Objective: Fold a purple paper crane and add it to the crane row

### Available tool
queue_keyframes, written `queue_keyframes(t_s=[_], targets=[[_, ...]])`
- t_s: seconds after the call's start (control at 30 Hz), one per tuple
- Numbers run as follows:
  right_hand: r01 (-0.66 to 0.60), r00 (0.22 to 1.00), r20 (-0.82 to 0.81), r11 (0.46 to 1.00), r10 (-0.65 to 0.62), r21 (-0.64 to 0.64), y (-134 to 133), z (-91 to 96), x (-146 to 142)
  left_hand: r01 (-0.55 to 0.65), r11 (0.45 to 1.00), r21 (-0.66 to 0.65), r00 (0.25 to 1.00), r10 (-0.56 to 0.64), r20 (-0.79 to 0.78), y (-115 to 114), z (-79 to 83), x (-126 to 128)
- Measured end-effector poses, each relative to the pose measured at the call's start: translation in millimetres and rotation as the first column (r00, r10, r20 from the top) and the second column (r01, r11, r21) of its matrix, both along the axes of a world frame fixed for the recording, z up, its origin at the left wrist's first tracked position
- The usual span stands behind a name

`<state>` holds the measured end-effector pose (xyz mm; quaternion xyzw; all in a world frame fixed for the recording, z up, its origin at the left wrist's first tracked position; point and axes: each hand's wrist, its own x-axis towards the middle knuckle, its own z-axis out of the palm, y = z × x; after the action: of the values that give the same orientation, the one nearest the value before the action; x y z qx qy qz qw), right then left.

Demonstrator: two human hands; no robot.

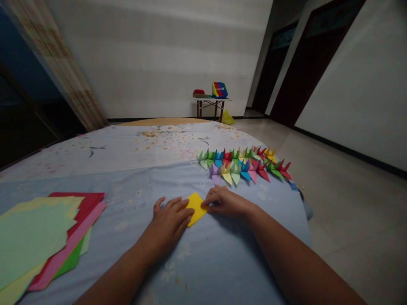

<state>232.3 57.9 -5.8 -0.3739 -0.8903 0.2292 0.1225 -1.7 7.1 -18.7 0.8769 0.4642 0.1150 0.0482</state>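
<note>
Left hand (168,222): flat, palm down, fingers slightly spread, tips touching the left edge of the yellow paper (196,208). Right hand (225,202): palm down, fingers lightly curved, tips resting on the right corner of the same sheet. Neither hand closes around the sheet. The sheet lies between the hands on the blue floral bedspread (222,250), tilted at an angle. Paper cranes (235,173) stand in two multicoloured rows just beyond the hands. A paper stack (32,241) of green, red, pink and yellow sheets lies well left of the left hand. A small table (211,99) with a striped bag (220,90) stands beyond the bed
</note>
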Motion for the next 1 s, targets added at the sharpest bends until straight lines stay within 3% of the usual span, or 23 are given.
queue_keyframes(t_s=[0.5, 0.87, 1.0], targets=[[-0.024, 0.994, -0.108, 0.999, 0.021, -0.027, 4.6, -3.3, 1.9, 0.024, 1.000, 0.006, 0.999, -0.024, 0.028, 1.8, -4.0, -1.0], [-0.024, 0.983, -0.184, 0.992, 0.001, -0.123, 6.5, -2.9, 2.6, 0.023, 1.000, 0.011, 0.999, -0.024, 0.038, 0.7, -3.4, -0.5], [-0.006, 0.980, -0.201, 0.998, -0.005, -0.055, 5.8, -4.8, -0.3, 0.024, 1.000, 0.009, 0.999, -0.024, 0.042, 0.7, -4.4, -0.5]])
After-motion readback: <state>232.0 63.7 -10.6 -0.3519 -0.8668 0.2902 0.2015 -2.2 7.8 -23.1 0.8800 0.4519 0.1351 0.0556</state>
